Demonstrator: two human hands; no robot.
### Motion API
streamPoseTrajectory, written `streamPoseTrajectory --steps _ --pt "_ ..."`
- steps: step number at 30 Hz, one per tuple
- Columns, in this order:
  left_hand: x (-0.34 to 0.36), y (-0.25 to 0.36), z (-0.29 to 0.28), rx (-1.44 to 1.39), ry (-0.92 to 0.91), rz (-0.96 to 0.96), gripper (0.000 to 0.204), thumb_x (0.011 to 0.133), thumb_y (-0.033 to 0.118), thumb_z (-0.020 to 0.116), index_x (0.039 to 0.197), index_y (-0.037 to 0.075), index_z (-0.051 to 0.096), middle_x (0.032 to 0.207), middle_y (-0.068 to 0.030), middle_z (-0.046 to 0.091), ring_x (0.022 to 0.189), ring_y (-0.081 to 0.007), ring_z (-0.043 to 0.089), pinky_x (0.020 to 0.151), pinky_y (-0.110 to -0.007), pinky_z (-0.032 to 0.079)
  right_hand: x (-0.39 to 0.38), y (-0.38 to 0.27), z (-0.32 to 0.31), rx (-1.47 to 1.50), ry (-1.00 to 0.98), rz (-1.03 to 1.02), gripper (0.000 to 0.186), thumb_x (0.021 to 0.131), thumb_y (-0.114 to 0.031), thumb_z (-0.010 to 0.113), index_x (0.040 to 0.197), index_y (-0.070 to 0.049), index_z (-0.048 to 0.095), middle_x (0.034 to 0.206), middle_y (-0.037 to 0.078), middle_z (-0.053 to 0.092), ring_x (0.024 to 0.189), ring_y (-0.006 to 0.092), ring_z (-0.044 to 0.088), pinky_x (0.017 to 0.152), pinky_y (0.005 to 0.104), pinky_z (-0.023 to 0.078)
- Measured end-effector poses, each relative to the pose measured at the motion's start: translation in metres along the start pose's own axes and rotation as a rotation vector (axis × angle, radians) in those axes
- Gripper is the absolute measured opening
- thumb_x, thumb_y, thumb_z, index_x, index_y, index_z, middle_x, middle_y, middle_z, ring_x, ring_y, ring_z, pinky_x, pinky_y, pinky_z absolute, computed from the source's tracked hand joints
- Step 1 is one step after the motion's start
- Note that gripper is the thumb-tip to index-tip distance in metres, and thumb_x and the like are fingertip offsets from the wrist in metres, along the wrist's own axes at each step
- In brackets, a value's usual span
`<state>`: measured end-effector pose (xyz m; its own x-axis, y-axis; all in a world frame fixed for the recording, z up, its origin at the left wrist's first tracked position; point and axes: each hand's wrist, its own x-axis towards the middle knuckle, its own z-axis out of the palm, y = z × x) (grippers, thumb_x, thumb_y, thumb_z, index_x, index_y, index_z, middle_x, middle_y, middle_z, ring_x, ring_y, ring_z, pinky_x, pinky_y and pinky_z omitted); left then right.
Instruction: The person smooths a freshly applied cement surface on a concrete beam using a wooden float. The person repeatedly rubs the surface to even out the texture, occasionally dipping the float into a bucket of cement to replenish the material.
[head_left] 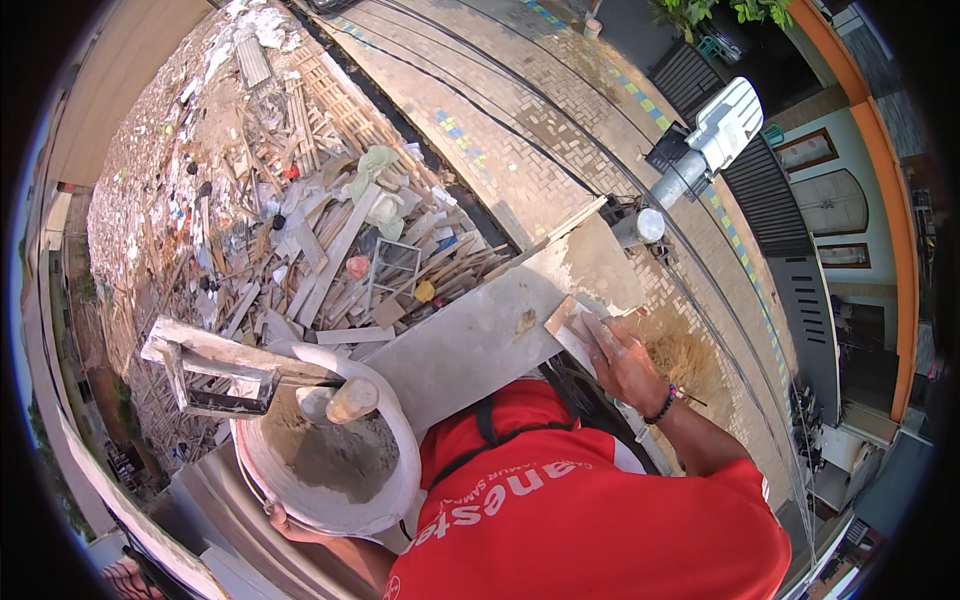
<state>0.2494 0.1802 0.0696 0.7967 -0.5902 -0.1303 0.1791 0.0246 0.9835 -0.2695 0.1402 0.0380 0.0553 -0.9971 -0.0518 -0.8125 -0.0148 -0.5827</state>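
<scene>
A white bucket [405, 440] with grey wet mortar [335, 455] in it stands out at my lower left. My left hand [285, 522] grips its outer side low down; most of the fingers are hidden behind it. Inside the bucket leans a tool with a rounded wooden handle [353, 399], its working end out of sight. Across the rim lies a mortar-smeared wooden float [225, 375] with a frame-like handle. My right hand [625, 360] is closed on a flat tan rectangular block [570, 322], pressed to the smooth grey top of the wall [460, 335].
Far below on the left spreads a heap of scrap timber and rubbish [340, 230]. A street lamp [725, 125] on a pole rises beyond my right hand, with overhead cables [560, 110] passing close by. A paved street [520, 150] runs far below.
</scene>
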Motion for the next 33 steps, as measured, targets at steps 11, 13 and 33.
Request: streamPoseTrajectory --steps 11,13,33 --pt "-0.014 0.01 0.021 -0.323 -0.164 -0.202 0.07 0.078 0.036 0.058 0.133 -0.006 0.047 0.122 -0.0218 0.058 0.108 -0.0347 0.059 0.091 -0.044 0.051 0.027 0.019 0.003 -0.132 0.2 0.096 0.046 0.09 -0.006 0.058 0.134 0.003 0.05 0.107 0.026 0.059 0.101 0.0434 0.056 0.09 0.0482 0.046" --pt "-0.007 0.006 0.021 -0.411 -0.203 -0.256 0.072 0.076 0.035 0.058 0.135 -0.005 0.047 0.123 -0.023 0.058 0.107 -0.0363 0.06 0.092 -0.045 0.052 0.014 0.003 0.011 -0.043 0.091 0.055 0.045 0.091 -0.008 0.056 0.134 0.003 0.05 0.107 0.026 0.059 0.101 0.0434 0.056 0.09 0.0486 0.045" --pt "-0.015 0.013 0.032 -0.384 -0.151 -0.204 0.066 0.076 0.033 0.059 0.13 -0.004 0.051 0.117 -0.0209 0.061 0.103 -0.0343 0.061 0.089 -0.042 0.052 0.037 0.016 -0.005 -0.033 0.195 0.161 0.046 0.09 -0.006 0.058 0.134 0.004 0.05 0.113 0.029 0.059 0.106 0.0449 0.054 0.092 0.0507 0.046"
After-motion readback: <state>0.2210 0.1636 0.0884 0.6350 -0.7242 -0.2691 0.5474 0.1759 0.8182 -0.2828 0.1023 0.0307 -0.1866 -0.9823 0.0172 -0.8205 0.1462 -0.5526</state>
